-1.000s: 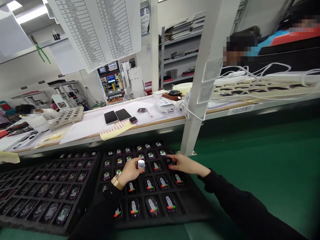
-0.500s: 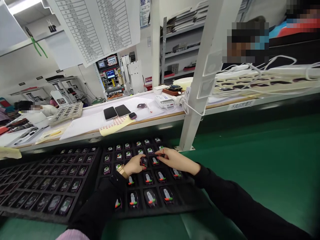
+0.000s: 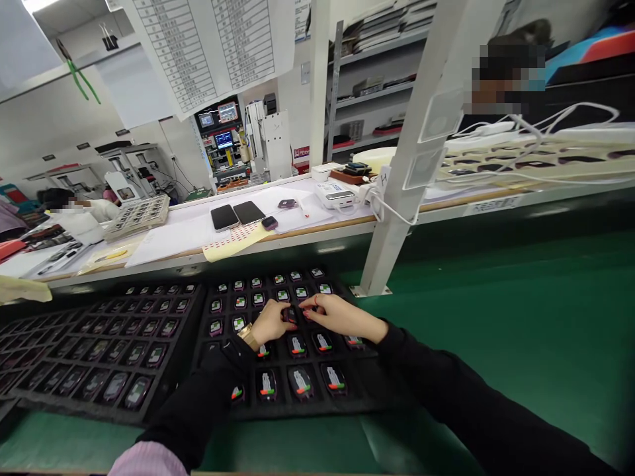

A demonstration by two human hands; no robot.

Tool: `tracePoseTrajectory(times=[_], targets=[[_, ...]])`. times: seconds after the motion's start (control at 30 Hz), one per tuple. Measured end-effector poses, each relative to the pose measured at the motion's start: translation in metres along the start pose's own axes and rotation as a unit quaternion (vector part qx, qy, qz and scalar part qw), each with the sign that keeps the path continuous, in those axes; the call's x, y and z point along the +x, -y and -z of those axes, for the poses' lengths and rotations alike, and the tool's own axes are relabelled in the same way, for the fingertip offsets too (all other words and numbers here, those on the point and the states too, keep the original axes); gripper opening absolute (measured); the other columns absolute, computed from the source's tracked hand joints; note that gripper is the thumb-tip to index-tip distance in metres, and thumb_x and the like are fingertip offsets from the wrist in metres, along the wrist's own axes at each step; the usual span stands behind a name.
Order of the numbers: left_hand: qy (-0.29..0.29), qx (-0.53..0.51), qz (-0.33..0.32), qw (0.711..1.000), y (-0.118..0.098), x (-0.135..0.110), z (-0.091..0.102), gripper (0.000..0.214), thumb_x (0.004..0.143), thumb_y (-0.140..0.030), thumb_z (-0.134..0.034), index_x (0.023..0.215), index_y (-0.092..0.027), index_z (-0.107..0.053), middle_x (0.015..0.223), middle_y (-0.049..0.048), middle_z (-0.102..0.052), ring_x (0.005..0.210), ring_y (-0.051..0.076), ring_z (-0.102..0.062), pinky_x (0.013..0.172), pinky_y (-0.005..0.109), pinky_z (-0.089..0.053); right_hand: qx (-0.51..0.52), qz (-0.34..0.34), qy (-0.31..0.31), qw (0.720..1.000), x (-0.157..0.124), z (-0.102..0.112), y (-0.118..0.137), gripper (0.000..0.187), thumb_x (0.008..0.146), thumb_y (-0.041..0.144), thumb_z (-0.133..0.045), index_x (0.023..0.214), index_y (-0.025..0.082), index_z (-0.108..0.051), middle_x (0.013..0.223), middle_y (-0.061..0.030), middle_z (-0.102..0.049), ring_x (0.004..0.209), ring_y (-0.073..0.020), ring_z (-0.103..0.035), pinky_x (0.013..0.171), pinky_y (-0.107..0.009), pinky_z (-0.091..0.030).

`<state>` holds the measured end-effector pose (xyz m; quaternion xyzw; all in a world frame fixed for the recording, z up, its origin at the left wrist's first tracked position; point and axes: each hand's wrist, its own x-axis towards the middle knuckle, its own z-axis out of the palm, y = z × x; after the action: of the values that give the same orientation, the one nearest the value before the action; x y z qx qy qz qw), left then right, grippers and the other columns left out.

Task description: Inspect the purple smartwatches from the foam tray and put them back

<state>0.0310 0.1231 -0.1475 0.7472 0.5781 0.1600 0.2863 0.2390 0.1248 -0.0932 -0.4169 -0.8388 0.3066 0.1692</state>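
Observation:
My left hand [image 3: 270, 322] is closed around a small dark smartwatch [image 3: 289, 315], held up just above the black foam tray [image 3: 364, 377]. Close beside it, my right hand [image 3: 335, 313] has its thumb and fingertips bent together at the watch's right side. Whether those fingertips touch this watch or pinch something else cannot be made out. Rows of smartwatches fill the tray slots around both hands. Nearer ones, such as the watch [image 3: 335, 379], show a pale figure with red and green; farther ones, such as the watch [image 3: 282, 295], show white and green screens.
A second black tray [image 3: 163, 390] of watches lies to the left. Behind, a raised shelf carries two phones [image 3: 225, 217], a loose watch [image 3: 269, 223], papers and a white device [image 3: 336, 195]. A white post [image 3: 391, 231] rises from the green bench [image 3: 520, 317]. Another person sits beyond, upper right.
My right hand has moved left from over a tray watch to the watch in my left hand. My left hand still holds that watch. The view has shifted slightly.

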Motion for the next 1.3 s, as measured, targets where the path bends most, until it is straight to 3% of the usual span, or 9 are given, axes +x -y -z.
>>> tracePoseTrajectory(times=[0.27,0.43,0.53,0.63,0.77,0.97,1.3], targets=[[-0.004,0.0,0.003,1.0,-0.004,-0.011,0.002,0.045,0.087,-0.027,-0.07,0.128,-0.017,-0.055,0.127,0.0116,-0.059,0.105,0.025,-0.063,0.09,0.045,-0.056,-0.008,0.009,0.003,1.0,0.0,0.003,-0.002,0.034,0.094,0.024,-0.052,0.118,0.009,-0.071,0.093,-0.0101,-0.073,0.074,-0.0244,-0.067,0.07,-0.03,-0.052],[-0.045,0.001,0.01,0.999,0.001,-0.032,0.044,0.043,0.089,-0.02,-0.065,0.131,-0.015,-0.055,0.129,0.0137,-0.059,0.104,0.022,-0.065,0.093,0.04,-0.055,-0.024,0.022,0.018,0.999,0.006,0.002,0.001,0.035,0.095,0.025,-0.051,0.12,0.009,-0.07,0.096,-0.0107,-0.073,0.079,-0.0254,-0.068,0.074,-0.03,-0.052],[-0.067,0.023,0.031,0.997,0.016,-0.046,0.074,0.03,0.096,-0.024,-0.057,0.124,-0.015,-0.059,0.122,0.0115,-0.063,0.099,0.02,-0.066,0.092,0.041,-0.055,-0.037,0.035,0.04,0.998,0.016,-0.004,0.006,0.032,0.097,0.023,-0.052,0.12,0.01,-0.07,0.096,-0.0092,-0.073,0.084,-0.0252,-0.069,0.077,-0.029,-0.052],[-0.065,0.07,0.06,0.994,0.036,-0.057,0.088,0.023,0.096,-0.031,-0.057,0.112,-0.016,-0.064,0.114,0.0087,-0.066,0.1,0.021,-0.065,0.092,0.044,-0.054,-0.057,0.058,0.069,0.994,0.034,-0.017,0.016,0.024,0.099,0.018,-0.054,0.113,0.014,-0.072,0.099,-0.0056,-0.073,0.091,-0.0229,-0.068,0.083,-0.027,-0.052],[-0.068,0.144,0.089,0.983,0.059,-0.064,0.08,0.024,0.094,-0.034,-0.06,0.109,-0.015,-0.064,0.114,0.0089,-0.065,0.105,0.023,-0.063,0.094,0.046,-0.053,-0.115,0.067,0.093,0.987,0.065,-0.046,0.031,0.015,0.104,0.025,-0.059,0.103,0.015,-0.069,0.101,-0.005,-0.069,0.092,-0.0215,-0.067,0.088,-0.038,-0.053],[-0.088,0.19,0.087,0.974,0.074,-0.064,0.07,0.028,0.094,-0.034,-0.06,0.114,-0.016,-0.062,0.12,0.0101,-0.063,0.107,0.024,-0.062,0.094,0.047,-0.053,-0.216,0.028,0.084,0.972,0.093,-0.082,0.038,0.021,0.102,0.029,-0.064,0.114,0.012,-0.064,0.117,-0.0108,-0.061,0.101,-0.0247,-0.063,0.089,-0.043,-0.055],[-0.125,0.114,0.042,0.985,0.076,-0.072,0.067,0.023,0.095,-0.034,-0.059,0.107,-0.014,-0.064,0.107,0.0076,-0.067,0.097,0.021,-0.065,0.089,0.043,-0.055,-0.174,0.038,0.097,0.979,0.098,-0.076,0.034,0.018,0.102,0.029,-0.064,0.111,0.013,-0.065,0.114,-0.0098,-0.062,0.099,-0.0238,-0.063,0.088,-0.041,-0.055]])
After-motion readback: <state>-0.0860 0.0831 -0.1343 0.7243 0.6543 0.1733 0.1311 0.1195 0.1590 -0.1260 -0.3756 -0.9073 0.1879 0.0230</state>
